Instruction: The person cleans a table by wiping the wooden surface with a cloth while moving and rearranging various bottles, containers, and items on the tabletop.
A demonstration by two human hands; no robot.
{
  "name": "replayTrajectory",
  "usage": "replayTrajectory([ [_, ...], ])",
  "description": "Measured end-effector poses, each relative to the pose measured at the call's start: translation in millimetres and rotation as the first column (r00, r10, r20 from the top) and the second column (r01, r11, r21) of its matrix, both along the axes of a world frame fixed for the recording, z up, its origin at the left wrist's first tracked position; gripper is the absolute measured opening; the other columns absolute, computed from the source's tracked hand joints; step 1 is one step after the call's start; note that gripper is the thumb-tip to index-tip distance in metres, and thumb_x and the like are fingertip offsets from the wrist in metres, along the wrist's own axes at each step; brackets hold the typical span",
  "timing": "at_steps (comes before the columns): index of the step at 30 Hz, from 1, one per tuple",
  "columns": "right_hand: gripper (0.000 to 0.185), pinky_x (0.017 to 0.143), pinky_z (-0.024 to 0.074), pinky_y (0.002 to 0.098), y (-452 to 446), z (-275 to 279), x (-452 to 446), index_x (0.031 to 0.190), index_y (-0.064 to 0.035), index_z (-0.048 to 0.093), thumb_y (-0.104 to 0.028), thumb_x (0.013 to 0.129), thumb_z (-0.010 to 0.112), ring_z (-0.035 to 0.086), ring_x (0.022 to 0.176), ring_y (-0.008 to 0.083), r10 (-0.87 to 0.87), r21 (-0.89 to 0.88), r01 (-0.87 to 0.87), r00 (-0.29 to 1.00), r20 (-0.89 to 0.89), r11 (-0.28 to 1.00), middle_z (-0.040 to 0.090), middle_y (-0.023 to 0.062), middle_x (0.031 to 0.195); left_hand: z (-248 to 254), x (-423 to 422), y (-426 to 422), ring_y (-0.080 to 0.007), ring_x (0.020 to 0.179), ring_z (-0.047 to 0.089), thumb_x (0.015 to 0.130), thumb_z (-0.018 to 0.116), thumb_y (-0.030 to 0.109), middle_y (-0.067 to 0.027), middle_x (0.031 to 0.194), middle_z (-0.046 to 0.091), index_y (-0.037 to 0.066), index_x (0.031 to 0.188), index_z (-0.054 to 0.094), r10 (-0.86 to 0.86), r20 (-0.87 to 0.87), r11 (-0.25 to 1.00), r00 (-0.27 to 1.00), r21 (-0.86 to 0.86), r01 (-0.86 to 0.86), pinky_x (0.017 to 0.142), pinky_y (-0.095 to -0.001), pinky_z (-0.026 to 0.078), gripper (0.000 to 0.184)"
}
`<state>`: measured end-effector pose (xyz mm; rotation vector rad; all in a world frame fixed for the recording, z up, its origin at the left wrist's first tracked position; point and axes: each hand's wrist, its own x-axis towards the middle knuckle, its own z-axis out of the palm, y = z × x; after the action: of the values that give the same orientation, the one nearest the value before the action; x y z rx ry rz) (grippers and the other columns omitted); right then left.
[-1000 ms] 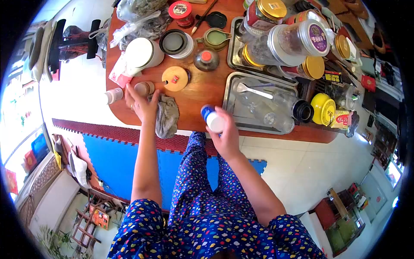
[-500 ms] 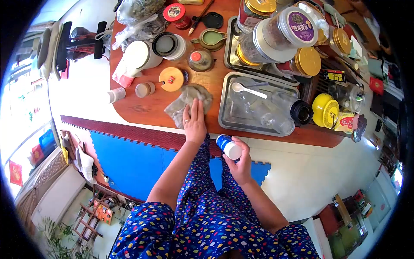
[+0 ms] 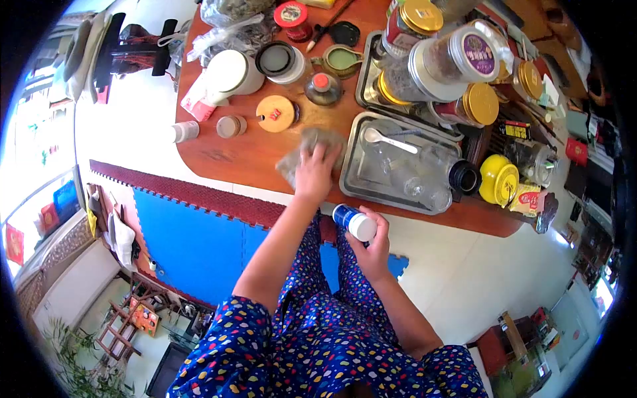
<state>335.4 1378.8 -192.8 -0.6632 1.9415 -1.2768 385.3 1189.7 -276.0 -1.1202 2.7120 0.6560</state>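
My left hand [image 3: 314,174] presses a crumpled grey-brown cloth [image 3: 290,166] onto the wooden table [image 3: 232,161], close to the left rim of the front metal tray [image 3: 350,174]. Its fingers lie over the cloth, slightly apart. In front of the table edge, my right hand [image 3: 375,247] grips a small blue bottle with a white cap [image 3: 354,222], tilted, cap towards the palm. A round wooden lid [image 3: 276,113] and a dark bottle with a red cap [image 3: 322,89] stand behind the cloth.
Clear plastic bottles and a white spoon [image 3: 390,140] lie in the front tray. Stacked jars [image 3: 424,69] fill the rear tray. A yellow container [image 3: 498,180] stands at the right. Two small bottles, one being [image 3: 185,131] a white one, stand at the table's left edge.
My left hand has moved right from near the small bottles, taking the cloth along the table towards the tray. My right hand has drawn back from the table edge with the bottle.
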Motion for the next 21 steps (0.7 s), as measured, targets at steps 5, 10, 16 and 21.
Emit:
replayTrajectory([
  [5, 0.057, 0.103, 0.041, 0.04, 4, 5, -6, 0.127, -0.0034, 0.038, -0.007, 0.082, 0.073, 0.053, 0.12, 0.0286, 0.025, -0.029, -0.026, 0.999, -0.029, 0.999, 0.052, 0.0197, 0.131, -2, 78, 63, -0.0345, 0.108, 0.049, 0.077, 0.057, 0.004, -0.0022, 0.127, 0.049, 0.028, 0.137, 0.051, 0.019, -0.042, 1.0, 0.999, 0.013, -0.018, 0.081, -0.0402, 0.055, 0.065],
  [10, 0.056, 0.102, 0.0417, 0.0396, 10, 1, -5, 0.126, -0.0035, 0.04, -0.007, 0.081, 0.074, 0.053, 0.119, 0.0305, -0.007, -0.008, 0.007, 1.0, -0.028, 1.0, 0.053, 0.02, 0.13, 1, 33, 30, -0.0337, 0.104, 0.05, 0.077, 0.057, 0.003, -0.0022, 0.125, 0.051, 0.026, 0.133, 0.055, 0.038, -0.074, 0.999, 0.997, -0.037, -0.041, 0.08, -0.0388, 0.054, 0.06],
  [16, 0.058, 0.103, 0.0411, 0.0398, 0, -1, 1, 0.127, -0.0055, 0.037, -0.005, 0.082, 0.073, 0.051, 0.121, 0.0273, -0.018, 0.061, 0.014, 0.998, 0.065, 0.998, 0.05, 0.0207, 0.133, -13, -35, -26, -0.0382, 0.11, 0.05, 0.079, 0.061, 0.012, -0.0068, 0.124, 0.051, 0.025, 0.134, 0.053, 0.099, -0.129, 0.991, 0.987, -0.081, -0.11, 0.081, -0.0427, 0.055, 0.058],
  [21, 0.059, 0.103, 0.0407, 0.0396, -11, 1, 8, 0.127, -0.0058, 0.036, -0.005, 0.081, 0.074, 0.05, 0.122, 0.0273, 0.014, 0.025, -0.016, 0.998, 0.069, 1.0, 0.049, 0.0207, 0.134, 15, -33, -34, -0.0392, 0.11, 0.054, 0.09, 0.058, 0.039, -0.0092, 0.131, 0.049, 0.023, 0.132, 0.056, 0.184, 0.011, 0.981, 0.983, 0.06, -0.184, 0.082, -0.0459, 0.054, 0.045],
])
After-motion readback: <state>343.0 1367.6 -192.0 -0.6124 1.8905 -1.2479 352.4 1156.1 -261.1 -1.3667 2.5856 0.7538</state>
